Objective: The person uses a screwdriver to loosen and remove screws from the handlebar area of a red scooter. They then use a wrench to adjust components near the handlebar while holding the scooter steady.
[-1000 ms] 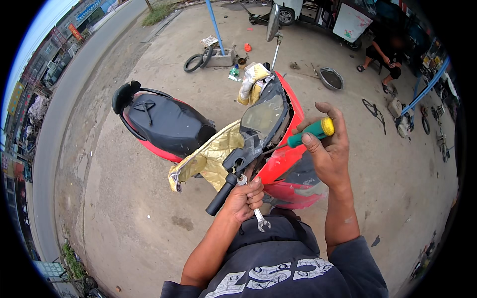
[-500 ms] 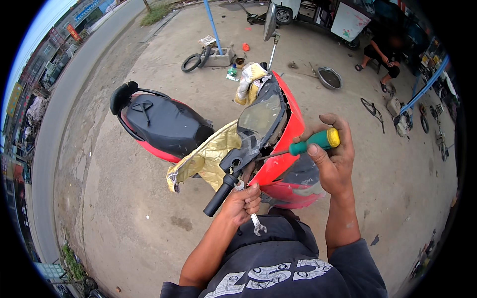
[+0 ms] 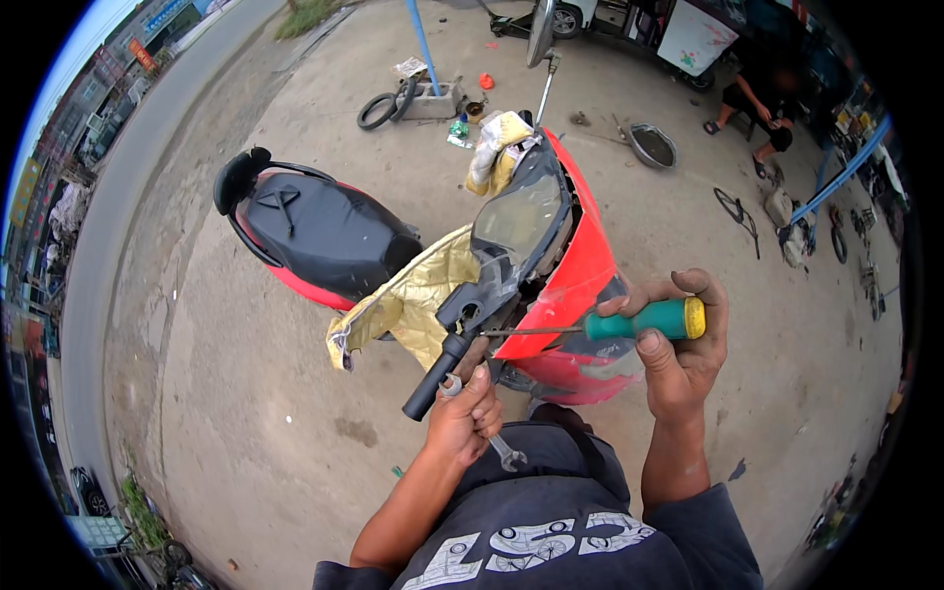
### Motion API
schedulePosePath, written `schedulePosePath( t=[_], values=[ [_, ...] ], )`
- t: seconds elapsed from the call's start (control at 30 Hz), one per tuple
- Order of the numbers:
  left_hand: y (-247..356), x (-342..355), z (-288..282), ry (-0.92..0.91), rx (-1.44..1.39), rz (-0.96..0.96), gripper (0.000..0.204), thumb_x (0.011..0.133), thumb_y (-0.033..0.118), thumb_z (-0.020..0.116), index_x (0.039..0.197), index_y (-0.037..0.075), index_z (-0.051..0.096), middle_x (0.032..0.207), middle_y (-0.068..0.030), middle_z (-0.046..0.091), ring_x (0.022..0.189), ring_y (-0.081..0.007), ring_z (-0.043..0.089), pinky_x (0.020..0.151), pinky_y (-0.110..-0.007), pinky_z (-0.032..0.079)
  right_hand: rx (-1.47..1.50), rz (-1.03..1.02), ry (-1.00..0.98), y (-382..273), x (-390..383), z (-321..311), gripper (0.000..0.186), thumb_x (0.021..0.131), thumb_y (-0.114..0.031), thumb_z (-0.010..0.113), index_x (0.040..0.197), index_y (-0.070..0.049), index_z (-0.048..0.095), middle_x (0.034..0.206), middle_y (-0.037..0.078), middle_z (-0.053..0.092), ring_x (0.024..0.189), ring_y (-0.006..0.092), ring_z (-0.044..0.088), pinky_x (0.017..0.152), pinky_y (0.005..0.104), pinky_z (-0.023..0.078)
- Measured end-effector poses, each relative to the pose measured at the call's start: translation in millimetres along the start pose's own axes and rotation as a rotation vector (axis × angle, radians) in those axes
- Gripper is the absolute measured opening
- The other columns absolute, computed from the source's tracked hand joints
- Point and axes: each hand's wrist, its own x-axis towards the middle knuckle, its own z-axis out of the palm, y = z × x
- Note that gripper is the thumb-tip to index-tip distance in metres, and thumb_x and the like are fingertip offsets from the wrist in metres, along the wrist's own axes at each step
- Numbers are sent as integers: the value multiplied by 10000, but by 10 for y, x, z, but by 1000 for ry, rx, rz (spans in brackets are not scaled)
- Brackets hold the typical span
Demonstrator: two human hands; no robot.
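Note:
My right hand (image 3: 683,354) grips a green screwdriver with a yellow end (image 3: 649,320); its metal shaft points left, the tip by the handlebar clamp. My left hand (image 3: 467,418) is closed round a silver open-ended wrench (image 3: 503,451), just below the black handlebar grip (image 3: 429,388). They are at the front of a red scooter (image 3: 575,285) with a black seat (image 3: 324,231). A gold quilted apron (image 3: 413,295) hangs beside the handlebar, and a padded glove-like cover (image 3: 497,147) sits on the far grip, below the mirror (image 3: 540,34).
A seated person (image 3: 757,103) is at back right by a white cart (image 3: 693,47) and loose parts. A grey basin (image 3: 652,146), tires (image 3: 376,112) and a blue pole on a concrete block (image 3: 433,99) stand behind the scooter. A road (image 3: 118,236) runs along the left.
My right hand has moved down and right with the screwdriver, whose shaft now lies more level. My left hand has shifted slightly left with the wrench.

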Motion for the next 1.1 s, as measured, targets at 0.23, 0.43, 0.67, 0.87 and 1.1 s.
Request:
schedulePosePath(
  t=[0.23, 0.43, 0.67, 0.87, 1.1],
  values=[
    [28, -83, 16, 114, -38, 154, 362, 1065, 274, 589, 1368, 80, 557, 609, 51, 347, 483, -68, 273, 453, -255, 241, 48, -36, 33, -65, -132, 103, 546, 956, -116, 705, 1400, -73, 389, 1044, 186, 654, 963, 339, 710, 880, 483, 595],
    [77, -72, -29, 134, -80, 189, 312, 1070, 295, 581, 1272, 57, 581, 609, 50, 345, 487, -70, 276, 462, -258, 243, 66, -49, 46, -78, -199, 149, 565, 954, -149, 725, 1400, -90, 383, 1035, 179, 646, 970, 349, 706, 875, 488, 596],
    [160, -105, -37, 156, -119, 184, 301, 1046, 335, 621, 1165, 59, 601, 606, 64, 335, 501, -64, 269, 478, -248, 243, 69, -42, 48, -117, -245, 212, 576, 953, -179, 739, 1403, -123, 384, 1042, 171, 649, 980, 350, 704, 875, 490, 593],
    [198, -63, -78, 153, -192, 189, 201, 1028, 286, 649, 973, 108, 574, 591, 66, 329, 481, -66, 254, 448, -246, 225, 74, -57, 17, -109, -260, 240, 572, 954, -178, 738, 1402, -132, 385, 1043, 172, 651, 983, 352, 706, 872, 493, 595],
    [230, -20, -152, 126, -255, 186, 251, 1013, 248, 652, 832, 143, 514, 582, 61, 348, 480, -74, 272, 441, -258, 232, 109, -64, -16, -75, -296, 295, 572, 955, -169, 734, 1407, -151, 384, 1043, 174, 648, 967, 352, 707, 860, 506, 600]
  ],
)
